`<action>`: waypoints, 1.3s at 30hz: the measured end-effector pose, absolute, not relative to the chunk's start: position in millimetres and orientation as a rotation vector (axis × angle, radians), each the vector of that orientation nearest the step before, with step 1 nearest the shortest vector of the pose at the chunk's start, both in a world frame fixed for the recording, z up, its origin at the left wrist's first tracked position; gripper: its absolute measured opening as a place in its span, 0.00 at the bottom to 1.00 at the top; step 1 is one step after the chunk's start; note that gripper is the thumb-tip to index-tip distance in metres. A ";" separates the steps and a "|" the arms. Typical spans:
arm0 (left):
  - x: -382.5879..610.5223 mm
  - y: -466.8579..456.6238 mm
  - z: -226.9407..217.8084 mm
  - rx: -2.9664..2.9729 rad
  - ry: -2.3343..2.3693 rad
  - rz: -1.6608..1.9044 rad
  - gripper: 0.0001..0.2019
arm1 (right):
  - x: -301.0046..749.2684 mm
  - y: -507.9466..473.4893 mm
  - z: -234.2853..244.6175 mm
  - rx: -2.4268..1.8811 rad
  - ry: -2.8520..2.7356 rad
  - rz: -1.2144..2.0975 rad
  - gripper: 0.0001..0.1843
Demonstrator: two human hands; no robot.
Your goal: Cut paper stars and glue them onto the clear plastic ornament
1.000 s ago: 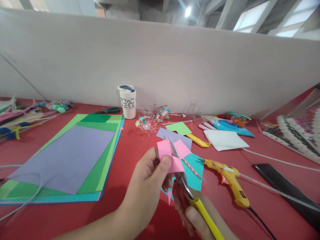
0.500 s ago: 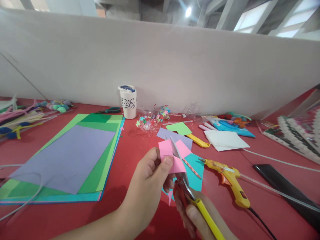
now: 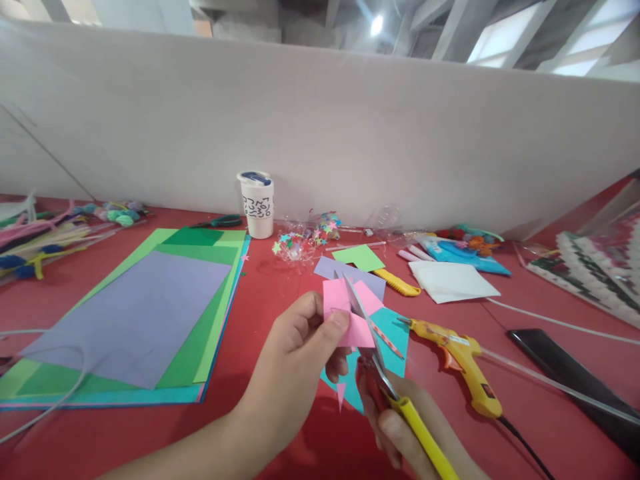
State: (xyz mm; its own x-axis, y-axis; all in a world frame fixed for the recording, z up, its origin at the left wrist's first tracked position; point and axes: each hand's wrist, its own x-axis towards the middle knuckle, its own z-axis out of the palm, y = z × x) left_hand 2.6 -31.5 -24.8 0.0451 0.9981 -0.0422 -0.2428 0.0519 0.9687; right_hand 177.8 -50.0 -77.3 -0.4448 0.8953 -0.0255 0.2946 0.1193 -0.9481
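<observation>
Between the thumb and fingers of my left hand (image 3: pixel 295 360) is a small pink piece of paper (image 3: pixel 336 293), with a cut edge showing near the thumb. My right hand (image 3: pixel 400 427) grips scissors (image 3: pixel 417 427) with a yellow handle and a red one. Their blades lie apart along the right part of the pink paper. Under the hands rest a turquoise paper (image 3: pixel 395 333), another pink piece (image 3: pixel 369 298) and a thin pink sliver (image 3: pixel 341 395). A striped pink-orange strip (image 3: pixel 389 340) lies on the turquoise paper.
A yellow glue gun (image 3: pixel 463 360) lies to the right, beside a black oblong object (image 3: pixel 565 380). Behind are a yellow cutter knife (image 3: pixel 397 282), white paper (image 3: pixel 453 280) and star confetti (image 3: pixel 305 240). Stacked coloured sheets (image 3: pixel 135 320) fill the left; a white cup (image 3: pixel 258 210) stands behind.
My left hand and the pink paper have shifted slightly right. My right hand with the scissors has moved a little right and down, uncovering more of the turquoise paper.
</observation>
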 end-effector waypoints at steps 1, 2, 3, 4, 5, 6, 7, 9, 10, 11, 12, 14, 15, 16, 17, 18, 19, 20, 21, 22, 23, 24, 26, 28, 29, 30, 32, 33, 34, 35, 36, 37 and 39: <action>1.5 -31.0 -24.5 1.012 1.010 1.251 0.11 | 181.6 -51.0 -82.7 -1.184 -1.794 1.318 0.30; 0.6 -30.6 -23.9 1.013 0.998 1.246 0.11 | 184.9 -52.1 -87.6 -1.204 -1.779 1.312 0.29; -0.4 -30.0 -23.0 1.011 0.989 1.246 0.11 | 187.4 -52.9 -91.7 -1.217 -1.768 1.307 0.28; -1.4 -29.4 -21.8 1.004 0.979 1.246 0.12 | 188.9 -53.3 -94.8 -1.218 -1.766 1.307 0.28; -2.4 -28.8 -20.4 0.989 0.966 1.247 0.12 | 189.5 -53.2 -96.7 -1.208 -1.769 1.312 0.28; -3.7 -28.1 -18.7 0.970 0.950 1.247 0.12 | 189.5 -52.6 -97.7 -1.196 -1.773 1.320 0.28; -5.2 -27.3 -16.9 0.950 0.930 1.245 0.12 | 189.1 -51.5 -98.1 -1.184 -1.776 1.329 0.28; -8.7 -25.9 -13.5 0.901 0.897 1.243 0.12 | 188.6 -48.8 -98.6 -1.173 -1.780 1.347 0.28; -10.5 -25.3 -12.1 0.883 0.890 1.237 0.12 | 188.9 -47.3 -99.4 -1.175 -1.781 1.352 0.27; -12.2 -24.7 -11.0 0.874 0.890 1.229 0.12 | 189.5 -45.7 -100.8 -1.178 -1.782 1.358 0.26; -13.7 -24.3 -10.3 0.873 0.892 1.216 0.11 | 190.4 -44.2 -103.1 -1.176 -1.784 1.364 0.25; -15.3 -23.5 -10.0 0.874 0.903 1.198 0.11 | 191.4 -40.6 -110.0 -1.162 -1.793 1.381 0.24; -15.5 -23.2 -10.3 0.876 0.908 1.196 0.12 | 191.0 -38.5 -114.5 -1.159 -1.796 1.393 0.23; -15.2 -23.0 -10.9 0.876 0.916 1.200 0.12 | 189.9 -36.1 -119.4 -1.163 -1.796 1.403 0.22; -14.7 -22.8 -11.5 0.875 0.927 1.211 0.11 | 188.2 -33.3 -124.5 -1.173 -1.795 1.411 0.21; -14.0 -22.6 -12.1 0.880 0.943 1.224 0.11 | 186.2 -30.3 -129.4 -1.185 -1.794 1.420 0.19; -13.3 -22.4 -12.7 0.889 0.962 1.237 0.11 | 184.2 -27.2 -133.8 -1.196 -1.790 1.426 0.17; -12.9 -22.2 -13.1 0.901 0.982 1.248 0.10 | 182.7 -24.1 -137.4 -1.204 -1.784 1.431 0.15; -12.7 -22.0 -13.3 0.911 1.004 1.261 0.10 | 181.9 -21.4 -140.0 -1.206 -1.777 1.438 0.14; -12.7 -21.9 -13.3 0.922 1.023 1.271 0.09 | 181.9 -19.2 -141.7 -1.203 -1.767 1.447 0.14; -13.0 -21.8 -13.3 0.932 1.042 1.277 0.09 | 182.7 -17.6 -142.4 -1.197 -1.755 1.456 0.15; -13.5 -21.8 -13.1 0.942 1.057 1.281 0.08 | 183.9 -16.8 -142.5 -1.189 -1.743 1.465 0.17; -14.5 -21.7 -12.5 0.962 1.082 1.285 0.07 | 186.4 -17.1 -141.5 -1.170 -1.727 1.485 0.20; -15.1 -21.4 -12.0 0.975 1.092 1.284 0.06 | 187.6 -19.2 -140.7 -1.163 -1.713 1.494 0.21; -15.2 -21.2 -11.8 0.980 1.094 1.284 0.05 | 187.7 -20.2 -140.8 -1.160 -1.715 1.505 0.21; -15.2 -20.8 -11.6 0.986 1.095 1.282 0.06 | 187.5 -21.0 -141.3 -1.156 -1.719 1.518 0.21; -15.1 -19.9 -11.4 0.999 1.098 1.280 0.06 | 187.1 -20.9 -143.6 -1.155 -1.731 1.536 0.19; -15.1 -19.4 -11.3 1.005 1.103 1.279 0.07 | 187.1 -19.8 -145.3 -1.156 -1.739 1.543 0.19; -15.2 -19.0 -11.3 1.010 1.109 1.279 0.07 | 187.2 -18.3 -147.2 -1.158 -1.748 1.547 0.19; -15.4 -18.5 -11.2 1.017 1.114 1.277 0.07 | 187.4 -16.4 -149.0 -1.163 -1.754 1.544 0.19; -15.7 -18.2 -11.2 1.029 1.118 1.270 0.07 | 187.6 -14.4 -150.5 -1.167 -1.762 1.541 0.18; -16.0 -17.9 -11.1 1.043 1.124 1.266 0.08 | 187.8 -12.9 -151.2 -1.169 -1.774 1.541 0.17; -16.5 -17.5 -10.9 1.073 1.130 1.254 0.08 | 188.9 -12.1 -149.6 -1.170 -1.796 1.535 0.13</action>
State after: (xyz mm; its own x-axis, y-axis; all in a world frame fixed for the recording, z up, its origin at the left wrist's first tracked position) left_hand -16.5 -17.5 -10.9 -0.0089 0.9993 -0.0374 -0.1406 0.0358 0.9894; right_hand 188.9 -12.1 -149.6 -0.5059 0.8485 -0.1552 0.2855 -0.0051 -0.9584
